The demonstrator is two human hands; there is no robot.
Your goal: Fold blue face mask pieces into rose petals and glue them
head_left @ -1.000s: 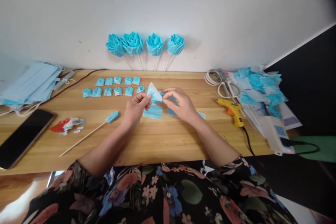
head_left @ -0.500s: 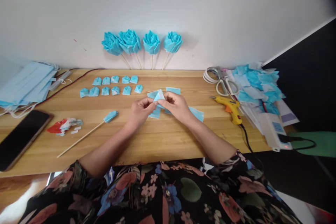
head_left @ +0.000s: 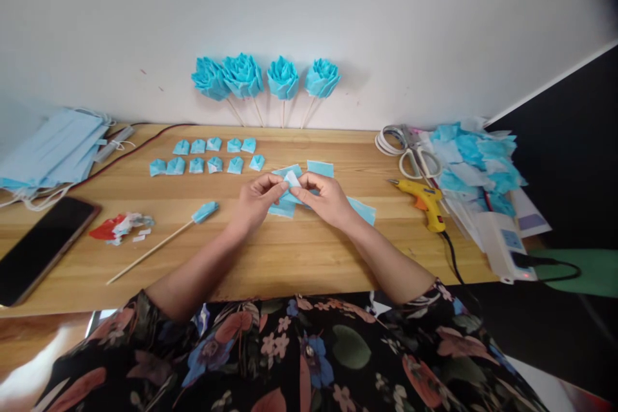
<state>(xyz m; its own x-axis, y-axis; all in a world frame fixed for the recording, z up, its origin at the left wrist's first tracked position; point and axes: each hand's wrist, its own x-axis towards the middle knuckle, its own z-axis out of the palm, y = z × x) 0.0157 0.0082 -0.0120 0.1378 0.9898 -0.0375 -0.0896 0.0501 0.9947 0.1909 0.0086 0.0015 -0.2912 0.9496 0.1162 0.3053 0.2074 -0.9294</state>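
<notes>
Between my fingertips, over the middle of the table, is a small folded piece of blue and white mask fabric (head_left: 292,180). My left hand (head_left: 259,201) pinches its left side, and my right hand (head_left: 322,196) pinches its right side. Flat blue fabric pieces (head_left: 320,169) lie behind and under my hands; another blue piece (head_left: 362,210) sticks out beside my right wrist. To the left, two rows of small folded blue petals (head_left: 196,165) rest on the wood. A wooden stick with a rolled blue tip (head_left: 205,212) lies left of my left hand.
Several blue fabric flowers on sticks (head_left: 282,79) lean against the wall. On the right are a yellow glue gun (head_left: 427,203), scissors (head_left: 418,162), tape (head_left: 390,140), fabric scraps (head_left: 476,154) and a white power strip (head_left: 505,244). Masks (head_left: 53,148), a phone (head_left: 43,248) and red-and-white scraps (head_left: 120,228) lie left.
The white pointed fold standing up from the fabric is now pressed lower and smaller between my fingers. My hands stay in nearly the same place; the view has shifted slightly.
</notes>
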